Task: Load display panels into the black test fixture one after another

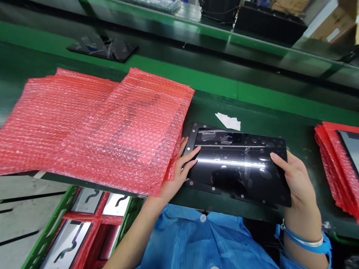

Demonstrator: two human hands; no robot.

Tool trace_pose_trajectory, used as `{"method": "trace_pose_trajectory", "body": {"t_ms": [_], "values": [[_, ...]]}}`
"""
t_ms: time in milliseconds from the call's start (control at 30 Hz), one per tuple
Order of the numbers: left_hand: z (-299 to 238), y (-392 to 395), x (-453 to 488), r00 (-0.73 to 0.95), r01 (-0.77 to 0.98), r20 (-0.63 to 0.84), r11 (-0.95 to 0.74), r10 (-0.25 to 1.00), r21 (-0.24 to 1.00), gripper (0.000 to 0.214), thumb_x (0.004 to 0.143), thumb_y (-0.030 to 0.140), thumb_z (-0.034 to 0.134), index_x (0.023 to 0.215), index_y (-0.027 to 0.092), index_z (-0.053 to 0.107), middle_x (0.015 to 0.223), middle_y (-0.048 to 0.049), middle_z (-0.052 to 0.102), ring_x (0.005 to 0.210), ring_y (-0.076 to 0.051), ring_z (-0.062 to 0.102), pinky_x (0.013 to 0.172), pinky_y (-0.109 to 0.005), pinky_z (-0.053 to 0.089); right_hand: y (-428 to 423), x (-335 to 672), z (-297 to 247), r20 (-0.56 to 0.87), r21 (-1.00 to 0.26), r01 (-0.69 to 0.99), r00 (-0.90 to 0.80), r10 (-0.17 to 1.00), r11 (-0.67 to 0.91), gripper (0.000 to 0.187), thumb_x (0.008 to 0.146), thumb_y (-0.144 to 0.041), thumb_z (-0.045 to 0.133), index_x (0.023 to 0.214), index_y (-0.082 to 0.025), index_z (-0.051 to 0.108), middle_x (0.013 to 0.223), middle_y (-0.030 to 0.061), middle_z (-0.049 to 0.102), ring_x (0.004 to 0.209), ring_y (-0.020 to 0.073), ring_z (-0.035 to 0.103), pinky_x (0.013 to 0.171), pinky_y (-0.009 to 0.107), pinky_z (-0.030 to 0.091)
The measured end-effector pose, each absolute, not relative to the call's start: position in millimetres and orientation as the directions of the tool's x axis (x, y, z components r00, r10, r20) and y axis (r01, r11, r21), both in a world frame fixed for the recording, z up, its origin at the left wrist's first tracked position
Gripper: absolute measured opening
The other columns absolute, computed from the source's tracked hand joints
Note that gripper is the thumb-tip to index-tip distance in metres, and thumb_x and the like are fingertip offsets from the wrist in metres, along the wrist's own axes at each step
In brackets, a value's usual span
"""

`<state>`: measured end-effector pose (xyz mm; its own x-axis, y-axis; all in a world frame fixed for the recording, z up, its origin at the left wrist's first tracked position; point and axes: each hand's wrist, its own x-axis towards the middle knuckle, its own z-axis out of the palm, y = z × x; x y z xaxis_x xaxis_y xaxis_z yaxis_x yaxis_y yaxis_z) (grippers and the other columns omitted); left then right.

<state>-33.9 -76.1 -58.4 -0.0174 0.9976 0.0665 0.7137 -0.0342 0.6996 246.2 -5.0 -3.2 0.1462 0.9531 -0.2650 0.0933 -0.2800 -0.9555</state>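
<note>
Black panel [238, 164] over the green bench [303, 160], just past the blue coat [193, 235]; right hand [300, 179] grips its right end, thumb on top. Left hand [178, 170] has fingertips on the left edge, can't tell from here if it grips. Red bubble bags [126, 130] beside it, white scrap [228, 121] behind panel

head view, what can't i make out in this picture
In the head view:
Underside of the black panel: hidden by its upper face.
Most fingers of the right hand: hidden behind the panel.
Dark shape in the left red bubble wrap: blurred by the wrap.
Rest of the green crate: cut off by the bottom edge.
</note>
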Motion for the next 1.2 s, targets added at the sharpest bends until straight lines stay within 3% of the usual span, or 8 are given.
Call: {"method": "trace_pose_trajectory", "body": {"t_ms": [400, 533, 600, 667, 767, 967, 1067, 1200], "values": [[-55, -76, -33, -0.040, 0.732, 0.062, -0.013, 0.997, 0.681, 0.043, 0.094, 0.044, 0.049, 0.135, 0.031, 0.054, 0.156, -0.0052, 0.035, 0.144, -0.023, 0.029, 0.120, -0.048, 0.014, -2, 248, -11, -0.321, -0.941, 0.082, 0.105, 0.941, -0.329, 0.039, 0.062, -0.049, 0.080, 0.086, -0.023, 0.066, 0.081, 0.0032, 0.072, 0.074, 0.0266, 0.069, 0.062, 0.035, 0.056], [-56, -76, -33, -0.034, 0.751, 0.081, -0.028, 0.996, 0.659, 0.043, 0.094, 0.044, 0.047, 0.135, 0.031, 0.054, 0.155, -0.0052, 0.037, 0.144, -0.024, 0.030, 0.121, -0.049, 0.014, 4, 261, -12, -0.232, -0.910, 0.331, 0.091, 0.969, -0.249, 0.042, 0.064, -0.061, 0.073, 0.082, -0.024, 0.065, 0.076, 0.0021, 0.071, 0.071, 0.0250, 0.067, 0.059, 0.033, 0.052], [-56, -75, -32, -0.037, 0.753, 0.099, -0.038, 0.994, 0.657, 0.042, 0.094, 0.044, 0.047, 0.134, 0.032, 0.056, 0.154, -0.0040, 0.038, 0.144, -0.024, 0.030, 0.121, -0.049, 0.016, 11, 270, -8, -0.233, -0.761, 0.617, 0.028, 0.972, -0.201, 0.044, 0.068, -0.068, 0.065, 0.068, -0.024, 0.061, 0.059, 0.0013, 0.065, 0.060, 0.0237, 0.064, 0.054, 0.033, 0.048], [-56, -75, -31, -0.040, 0.754, 0.107, -0.040, 0.993, 0.655, 0.041, 0.095, 0.043, 0.047, 0.133, 0.031, 0.056, 0.155, -0.0040, 0.037, 0.144, -0.024, 0.030, 0.120, -0.049, 0.017, 19, 277, -2, -0.350, -0.490, 0.857, -0.027, 0.936, -0.159, 0.050, 0.075, -0.071, 0.055, 0.055, -0.025, 0.051, 0.042, -0.0002, 0.054, 0.041, 0.0204, 0.055, 0.047, 0.033, 0.042], [-58, -74, -31, -0.046, 0.769, 0.114, -0.038, 0.992, 0.638, 0.042, 0.095, 0.041, 0.047, 0.135, 0.029, 0.054, 0.156, -0.0055, 0.034, 0.144, -0.024, 0.029, 0.120, -0.050, 0.018, 29, 279, 8, -0.503, -0.188, 0.981, -0.060, 0.862, -0.042, 0.054, 0.088, -0.065, 0.041, 0.052, -0.025, 0.046, 0.034, -0.0014, 0.049, 0.029, 0.0166, 0.045, 0.045, 0.031, 0.036], [-55, -74, -17, -0.043, 0.835, 0.234, -0.094, 0.971, 0.543, 0.041, 0.096, 0.033, 0.045, 0.135, 0.026, 0.055, 0.158, -0.0085, 0.030, 0.146, -0.028, 0.024, 0.117, -0.056, 0.026, 44, 287, 13, -0.380, -0.236, 0.972, -0.083, 0.921, -0.010, 0.046, 0.092, -0.056, 0.040, 0.060, -0.024, 0.051, 0.044, -0.0023, 0.057, 0.049, 0.0170, 0.057, 0.055, 0.028, 0.036], [-43, -72, 20, 0.174, 0.839, 0.295, -0.298, 0.940, 0.455, 0.044, 0.094, 0.027, 0.047, 0.138, 0.024, 0.050, 0.155, -0.0100, 0.035, 0.146, -0.029, 0.025, 0.114, -0.057, 0.031, 55, 293, 6, -0.291, -0.259, 0.962, 0.010, 0.957, -0.088, 0.038, 0.089, -0.054, 0.049, 0.066, -0.024, 0.052, 0.048, -0.0026, 0.059, 0.057, 0.0182, 0.060, 0.057, 0.026, 0.034], [-37, -71, 80, 0.578, 0.672, 0.213, -0.607, 0.788, 0.423, 0.051, 0.091, 0.030, 0.054, 0.141, 0.024, 0.047, 0.152, -0.0077, 0.040, 0.145, -0.029, 0.026, 0.114, -0.055, 0.033, 74, 292, -5, -0.320, -0.233, 0.967, 0.025, 0.947, -0.104, 0.042, 0.084, -0.063, 0.056, 0.069, -0.023, 0.054, 0.051, -0.0016, 0.060, 0.062, 0.0189, 0.061, 0.056, 0.026, 0.034]]}}
